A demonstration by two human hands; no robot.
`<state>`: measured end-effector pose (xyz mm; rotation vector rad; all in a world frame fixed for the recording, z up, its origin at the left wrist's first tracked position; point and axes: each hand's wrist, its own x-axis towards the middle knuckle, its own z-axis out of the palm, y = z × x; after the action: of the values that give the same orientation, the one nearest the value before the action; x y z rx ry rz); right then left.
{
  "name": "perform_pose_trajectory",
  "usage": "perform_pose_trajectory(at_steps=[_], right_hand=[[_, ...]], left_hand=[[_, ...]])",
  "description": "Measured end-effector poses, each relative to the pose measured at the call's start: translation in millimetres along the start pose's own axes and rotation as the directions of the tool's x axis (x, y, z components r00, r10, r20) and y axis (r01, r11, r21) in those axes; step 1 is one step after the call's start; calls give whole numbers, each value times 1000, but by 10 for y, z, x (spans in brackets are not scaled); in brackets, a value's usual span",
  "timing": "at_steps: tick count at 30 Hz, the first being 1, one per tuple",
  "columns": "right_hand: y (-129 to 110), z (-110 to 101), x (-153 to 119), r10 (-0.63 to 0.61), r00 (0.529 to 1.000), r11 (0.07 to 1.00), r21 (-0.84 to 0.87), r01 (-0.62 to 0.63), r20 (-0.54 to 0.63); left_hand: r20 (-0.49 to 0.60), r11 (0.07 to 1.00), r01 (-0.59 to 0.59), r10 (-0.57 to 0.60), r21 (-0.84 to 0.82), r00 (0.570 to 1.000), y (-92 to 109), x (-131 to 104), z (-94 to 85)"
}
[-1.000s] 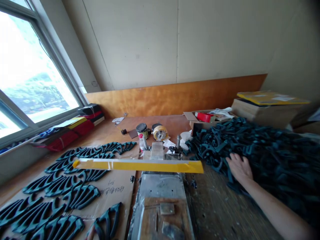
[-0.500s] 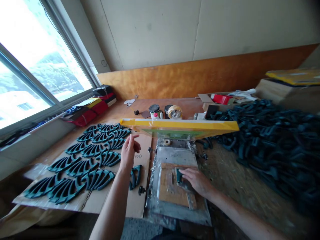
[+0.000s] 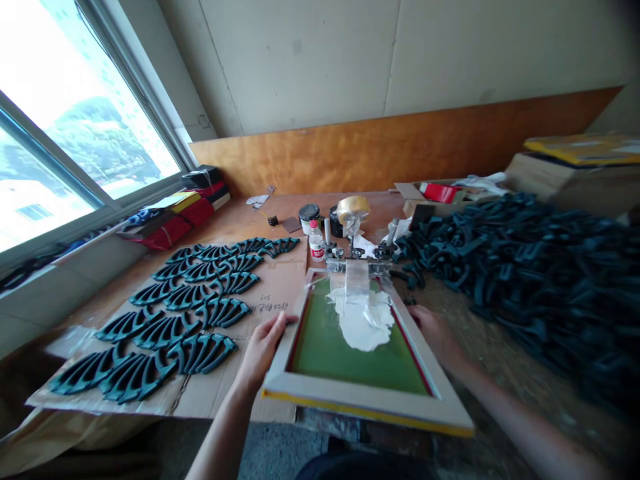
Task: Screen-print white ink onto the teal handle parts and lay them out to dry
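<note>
A framed green screen [image 3: 320,363] lies lowered over the press base, with a white paste [image 3: 363,323] on its mesh and a hinge clamp [image 3: 357,265] at its back edge. My left hand [image 3: 267,343] is closed on the left side of the frame, fingers along the edge. At the right side of the frame is my right hand [image 3: 435,330], partly hidden and blurred; whether it grips the frame is unclear. Dark green curved parts [image 3: 165,330] lie in rows on cardboard [image 3: 215,393] at the left. The base under the screen is mostly hidden.
A large heap of dark green parts [image 3: 530,280] covers the right of the table. Behind the screen stand a red-labelled bottle [image 3: 316,243], a paint can [image 3: 309,217] and a tape roll [image 3: 353,208]. Boxes [image 3: 565,180] stand at the back right; red packets [image 3: 165,230] lie by the window.
The screen has swung down from its raised position and covers the base. Both hands have moved to its sides; my right hand has left the small green part on the base.
</note>
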<state>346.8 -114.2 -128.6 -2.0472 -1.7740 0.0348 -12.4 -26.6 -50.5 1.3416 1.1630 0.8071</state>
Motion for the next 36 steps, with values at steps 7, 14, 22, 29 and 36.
perform_pose_trajectory(at_steps=[7, 14, 22, 29, 36], right_hand=[[-654, -79, 661, -232, 973, 973, -15, 232, -20], [-816, 117, 148, -449, 865, 890, 32, 454, 225], [-683, -110, 39, -582, 765, 813, 215, 541, 277], [-662, -25, -173, -623, 768, 778, 219, 589, 147], [-764, -240, 657, -296, 944, 954, 87, 286, 148]], left_hand=[[-3, 977, 138, -139, 161, 990, -1050, 60, 156], [25, 966, 93, -102, 242, 994, -1273, 131, 114], [47, 972, 57, -69, 230, 996, -1339, 148, 109], [73, 986, 126, -135, 110, 988, -1178, 99, 121], [87, 984, 165, -171, 70, 981, -735, 33, 50]])
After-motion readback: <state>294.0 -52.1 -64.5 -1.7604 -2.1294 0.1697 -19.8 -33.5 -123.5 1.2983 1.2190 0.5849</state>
